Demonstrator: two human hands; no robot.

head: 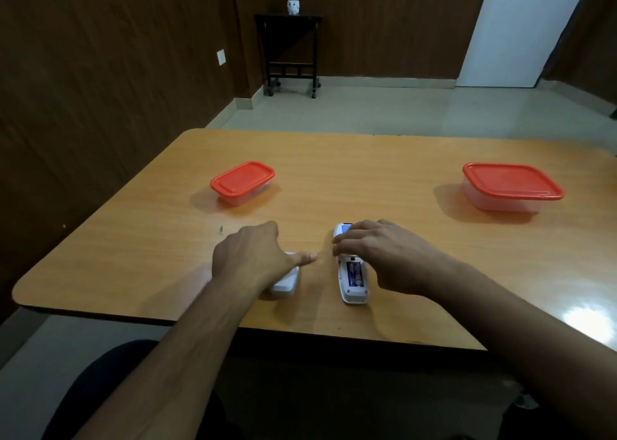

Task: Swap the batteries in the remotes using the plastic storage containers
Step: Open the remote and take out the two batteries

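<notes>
Two white remotes lie side by side near the front of the wooden table [384, 172]. My left hand [253, 256] lies over the left remote [285, 282] and hides most of it, the thumb pointing right. The right remote [352, 279] lies face down, its battery bay uncovered and batteries showing inside. My right hand [384, 252] rests on that remote's far half, fingers curled over it. A small clear container with a red lid [242, 181] stands at the left. A larger one with a red lid [510, 184] stands at the right. Both lids are on.
A dark wood-panelled wall runs close along the table's left side. Beyond the table, a black wheeled side table [290, 52] carries a small white pot. A white door [514, 32] is at the back right. My dark-clothed lap shows below the front edge.
</notes>
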